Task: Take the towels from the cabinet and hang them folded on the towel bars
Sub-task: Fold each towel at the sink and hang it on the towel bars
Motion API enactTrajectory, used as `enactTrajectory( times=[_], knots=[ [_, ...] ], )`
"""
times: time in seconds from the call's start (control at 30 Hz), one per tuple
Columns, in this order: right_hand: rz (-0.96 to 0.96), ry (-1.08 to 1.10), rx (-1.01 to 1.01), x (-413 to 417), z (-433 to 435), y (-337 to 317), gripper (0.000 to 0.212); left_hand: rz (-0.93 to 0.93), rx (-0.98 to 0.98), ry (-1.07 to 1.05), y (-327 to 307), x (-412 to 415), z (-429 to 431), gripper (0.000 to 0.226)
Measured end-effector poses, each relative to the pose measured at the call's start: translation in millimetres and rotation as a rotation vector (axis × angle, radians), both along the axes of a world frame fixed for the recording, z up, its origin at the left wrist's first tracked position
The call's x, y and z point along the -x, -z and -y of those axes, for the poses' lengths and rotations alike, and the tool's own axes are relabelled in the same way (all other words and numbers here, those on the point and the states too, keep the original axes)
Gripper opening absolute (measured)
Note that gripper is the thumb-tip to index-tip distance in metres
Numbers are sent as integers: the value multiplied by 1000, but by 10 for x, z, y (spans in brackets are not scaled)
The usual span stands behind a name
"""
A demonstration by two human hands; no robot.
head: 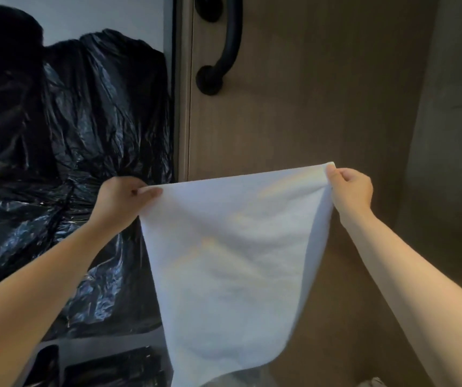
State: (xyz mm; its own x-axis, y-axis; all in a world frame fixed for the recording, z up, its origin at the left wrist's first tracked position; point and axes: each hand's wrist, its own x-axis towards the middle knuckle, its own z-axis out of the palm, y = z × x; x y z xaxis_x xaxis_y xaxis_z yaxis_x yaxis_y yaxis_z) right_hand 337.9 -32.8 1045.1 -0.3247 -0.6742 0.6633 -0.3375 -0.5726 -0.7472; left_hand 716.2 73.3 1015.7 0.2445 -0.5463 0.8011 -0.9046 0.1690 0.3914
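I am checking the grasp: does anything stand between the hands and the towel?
Nothing visible does. The left hand and the right hand each pinch a top corner of the towel, which hangs spread between them.

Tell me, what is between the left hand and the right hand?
The white towel: its top edge stretches from left hand to right hand, head view.
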Motion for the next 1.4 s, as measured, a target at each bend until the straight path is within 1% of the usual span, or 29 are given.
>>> enactTrajectory(
  times=[0.03, 0.07, 0.1, 0.17, 0.2, 0.23, 0.3, 0.37, 0.43, 0.6, 0.67, 0.77, 0.87, 0.97, 1.07, 1.13, 1.2, 1.3, 1.4],
  knots=[
    [-15, 21, -18, 5, 11, -12, 43, 11, 23, -16, -43, 17, 17, 47],
    [-42, 51, -28, 6, 17, -19, 44, 7, 43, -33, -75, 35, 36, 45],
    [-81, 91, -30, 5, 24, -20, 45, -4, 61, -46, -95, 50, 62, 38],
    [-158, 176, -15, -2, 22, -20, 45, -95, 120, -56, -133, 80, 102, 17],
    [-188, 210, 0, -7, 18, -17, 44, -150, 143, -46, -152, 97, 116, 15],
    [-213, 236, 16, -4, 15, -10, 42, -171, 155, -42, -170, 107, 135, 20],
    [-239, 260, 47, 2, 13, 11, 38, -137, 150, -53, -199, 114, 162, 26],
    [-234, 252, 83, 12, -1, 23, 37, -147, 128, -52, -219, 114, 163, 21],
    [-236, 244, 132, 16, -31, 31, 38, -219, 102, -21, -215, 117, 167, 19],
    [-211, 168, 198, -35, -135, 23, 39, -516, 135, 122, -186, 243, 185, 15],
    [-171, 126, 202, -13, -177, -5, 39, -599, 162, 183, -199, 279, 144, 13],
    [-144, 73, 198, 90, -241, -83, 47, -705, 179, 273, -244, 290, 53, 16],
    [-129, 31, 161, 172, -273, -106, 50, -691, 137, 275, -232, 290, 36, 17],
    [-187, 35, 30, 190, -234, 123, 48, -640, 34, 214, -39, 251, 95, 15],
    [-353, 72, -122, 218, -144, 680, 43, -520, -112, 72, 454, 204, 164, 22],
    [-479, 115, -243, 238, -94, 1155, 38, -466, -220, 10, 893, 221, 177, 20],
    [-564, 143, -357, 252, -66, 1605, 39, -442, -314, -28, 1321, 265, 158, 18],
    [-551, 104, -472, 264, -91, 2045, 37, -458, -393, -24, 1775, 332, 96, 15],
    [-522, 89, -453, 261, -158, 2163, 34, -472, -397, -22, 1961, 367, 40, 17]
  ],
)
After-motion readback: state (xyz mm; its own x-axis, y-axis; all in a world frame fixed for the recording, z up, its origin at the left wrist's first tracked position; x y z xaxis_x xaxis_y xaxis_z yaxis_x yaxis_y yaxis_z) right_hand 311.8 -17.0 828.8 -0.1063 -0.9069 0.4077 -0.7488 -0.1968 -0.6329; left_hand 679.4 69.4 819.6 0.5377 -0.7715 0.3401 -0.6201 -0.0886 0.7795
